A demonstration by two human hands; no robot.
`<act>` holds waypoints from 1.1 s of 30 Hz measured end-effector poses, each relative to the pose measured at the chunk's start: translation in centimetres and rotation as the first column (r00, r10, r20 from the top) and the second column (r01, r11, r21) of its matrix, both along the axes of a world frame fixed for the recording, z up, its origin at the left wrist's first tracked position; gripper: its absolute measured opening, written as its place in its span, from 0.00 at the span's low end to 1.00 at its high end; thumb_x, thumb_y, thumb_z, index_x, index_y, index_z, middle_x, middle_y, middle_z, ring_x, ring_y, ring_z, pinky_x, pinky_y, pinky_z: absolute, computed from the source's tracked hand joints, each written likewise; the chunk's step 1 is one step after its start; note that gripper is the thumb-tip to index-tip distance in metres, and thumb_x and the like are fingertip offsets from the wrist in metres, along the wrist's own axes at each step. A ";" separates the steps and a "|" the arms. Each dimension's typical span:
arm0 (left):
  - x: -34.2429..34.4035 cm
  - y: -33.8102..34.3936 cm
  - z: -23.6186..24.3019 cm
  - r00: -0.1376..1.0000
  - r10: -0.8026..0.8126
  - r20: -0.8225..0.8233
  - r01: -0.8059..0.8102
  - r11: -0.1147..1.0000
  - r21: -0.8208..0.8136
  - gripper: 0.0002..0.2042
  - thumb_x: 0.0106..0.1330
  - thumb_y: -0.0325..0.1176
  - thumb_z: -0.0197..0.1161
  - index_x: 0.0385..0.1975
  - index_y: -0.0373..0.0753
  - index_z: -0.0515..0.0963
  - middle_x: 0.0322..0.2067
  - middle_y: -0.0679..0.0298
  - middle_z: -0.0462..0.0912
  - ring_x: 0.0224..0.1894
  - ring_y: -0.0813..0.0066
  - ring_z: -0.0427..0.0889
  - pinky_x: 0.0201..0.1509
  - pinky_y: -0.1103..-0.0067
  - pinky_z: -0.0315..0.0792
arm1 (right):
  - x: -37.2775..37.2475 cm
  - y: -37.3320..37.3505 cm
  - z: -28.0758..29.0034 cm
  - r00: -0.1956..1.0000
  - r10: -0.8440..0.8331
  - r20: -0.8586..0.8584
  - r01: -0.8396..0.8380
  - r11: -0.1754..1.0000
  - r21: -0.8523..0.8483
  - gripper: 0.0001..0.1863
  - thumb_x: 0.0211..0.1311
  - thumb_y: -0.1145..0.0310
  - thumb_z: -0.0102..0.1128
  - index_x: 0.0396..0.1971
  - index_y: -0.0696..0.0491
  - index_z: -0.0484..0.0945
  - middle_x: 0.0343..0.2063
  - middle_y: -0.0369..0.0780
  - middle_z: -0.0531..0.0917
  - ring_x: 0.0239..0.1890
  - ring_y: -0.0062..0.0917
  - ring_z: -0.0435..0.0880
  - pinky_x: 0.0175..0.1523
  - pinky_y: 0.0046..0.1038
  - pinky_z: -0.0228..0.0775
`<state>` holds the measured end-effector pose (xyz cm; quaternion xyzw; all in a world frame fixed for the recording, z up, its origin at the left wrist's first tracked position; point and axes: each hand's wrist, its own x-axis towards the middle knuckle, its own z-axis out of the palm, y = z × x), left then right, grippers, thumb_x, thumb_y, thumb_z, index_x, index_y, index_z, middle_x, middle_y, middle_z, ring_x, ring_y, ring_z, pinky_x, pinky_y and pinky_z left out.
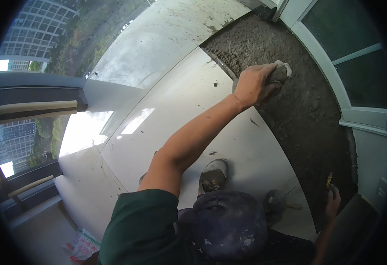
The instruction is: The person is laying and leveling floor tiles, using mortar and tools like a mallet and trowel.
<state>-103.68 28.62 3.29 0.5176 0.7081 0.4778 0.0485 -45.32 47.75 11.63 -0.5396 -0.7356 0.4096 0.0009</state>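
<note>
My left hand [253, 86] reaches over a bed of rough grey mortar [304, 141], its fingers wrapped round a grey lump [278, 73] with a whitish edge, just right of the laid pale tiles [176, 110]. At the lower right my right hand [333, 201] grips a slim yellow-and-black tool [329, 180] over the darker part of the bed. A round dark tool with a wooden handle [294, 206], perhaps a mallet, lies on the tile near my right hand. A thin dark strip [220, 62] runs along the tile's edge.
My shoe [213, 174] and dark knee [229, 221] are on the tiles. A white-framed glass door [348, 106] borders the mortar at right. A window with a rail [34, 107] runs along the left, above a red-and-white bag [81, 247] at lower left.
</note>
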 end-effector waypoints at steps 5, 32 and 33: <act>5.4 0.3 2.0 0.966 -0.009 0.258 -0.048 0.976 0.211 0.29 0.58 0.37 0.71 0.60 0.36 0.72 0.49 0.46 0.82 0.53 0.43 0.79 0.57 0.61 0.74 | -2.5 -0.2 0.5 0.999 0.029 0.045 -0.029 0.999 -0.014 0.22 0.75 0.67 0.51 0.61 0.64 0.71 0.55 0.43 0.78 0.54 0.27 0.78 0.59 0.28 0.71; -12.3 -44.9 -4.6 -0.099 0.098 0.990 -0.628 0.766 -0.139 0.37 0.66 0.56 0.64 0.69 0.38 0.65 0.61 0.51 0.75 0.61 0.58 0.76 0.65 0.63 0.72 | -40.7 -11.9 -5.9 0.513 0.858 -0.029 -0.858 0.513 -0.004 0.19 0.56 0.71 0.67 0.47 0.61 0.79 0.44 0.52 0.83 0.47 0.48 0.83 0.53 0.40 0.74; -12.2 -46.4 -5.9 0.002 0.432 0.902 -0.731 0.616 -0.294 0.41 0.66 0.56 0.64 0.71 0.36 0.60 0.65 0.49 0.69 0.66 0.57 0.71 0.69 0.64 0.66 | -41.6 -12.9 -6.6 0.470 0.880 -0.070 -0.882 0.471 0.011 0.18 0.57 0.70 0.67 0.47 0.61 0.79 0.43 0.53 0.83 0.47 0.50 0.82 0.54 0.42 0.74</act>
